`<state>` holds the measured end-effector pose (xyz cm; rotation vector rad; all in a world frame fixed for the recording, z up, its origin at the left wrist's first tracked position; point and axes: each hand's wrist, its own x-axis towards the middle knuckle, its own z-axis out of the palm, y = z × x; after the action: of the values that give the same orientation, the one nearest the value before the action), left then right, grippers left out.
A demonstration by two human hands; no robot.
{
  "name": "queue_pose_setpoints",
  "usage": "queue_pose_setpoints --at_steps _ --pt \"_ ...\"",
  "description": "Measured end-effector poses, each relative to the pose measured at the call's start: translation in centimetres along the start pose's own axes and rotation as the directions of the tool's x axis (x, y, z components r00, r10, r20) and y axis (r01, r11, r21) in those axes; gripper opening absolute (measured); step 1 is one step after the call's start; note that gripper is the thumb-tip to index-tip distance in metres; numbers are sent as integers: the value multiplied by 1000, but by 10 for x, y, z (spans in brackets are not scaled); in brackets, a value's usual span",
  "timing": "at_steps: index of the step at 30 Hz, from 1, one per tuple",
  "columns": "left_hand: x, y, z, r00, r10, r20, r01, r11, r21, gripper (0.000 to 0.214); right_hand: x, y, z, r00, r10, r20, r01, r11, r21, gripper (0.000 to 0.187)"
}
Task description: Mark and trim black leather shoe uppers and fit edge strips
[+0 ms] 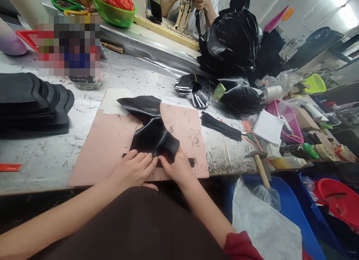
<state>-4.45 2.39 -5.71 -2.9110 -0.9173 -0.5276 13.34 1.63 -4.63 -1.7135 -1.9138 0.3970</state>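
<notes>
A shiny black leather piece (154, 135), cut in a curved shape, lies on a pinkish board (182, 121) at the table's front edge. My left hand (136, 166) presses its fingers together along the near edge of the leather; its thumb is hidden. My right hand (178, 164) grips the leather's right corner between thumb and fingers. The two hands nearly meet at the near edge. Beneath them a dark strip (191, 162) lies across the board, its ends showing on either side. A whitish sheet (113, 102) sits at the board's upper left.
Stacked black pieces (33, 103) lie at left. Beyond the board are a bundle of black strips (220, 126), a ring of black pieces (193, 90) and a large black pile (232, 39). A hammer (260, 166) overhangs the edge above a blue bin (291, 204). Another person's hands (200, 0) work behind.
</notes>
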Motion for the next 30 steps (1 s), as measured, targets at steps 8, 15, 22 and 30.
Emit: queue_pose_setpoints --at_steps 8,15,22,30 --pt "3 7 4 999 -23 31 24 999 -34 66 2 10 -26 961 243 132 -269 930 250 11" --pt "-3 15 -20 917 -388 96 386 796 -466 32 1 3 -27 822 359 443 -566 427 705 24" --pt "9 22 -31 511 -494 704 416 -575 -705 32 -12 -16 -21 824 334 458 -500 47 865 37" --pt "21 29 -35 401 -536 743 317 -680 -661 20 -19 -18 -15 841 330 429 -483 101 870 33"
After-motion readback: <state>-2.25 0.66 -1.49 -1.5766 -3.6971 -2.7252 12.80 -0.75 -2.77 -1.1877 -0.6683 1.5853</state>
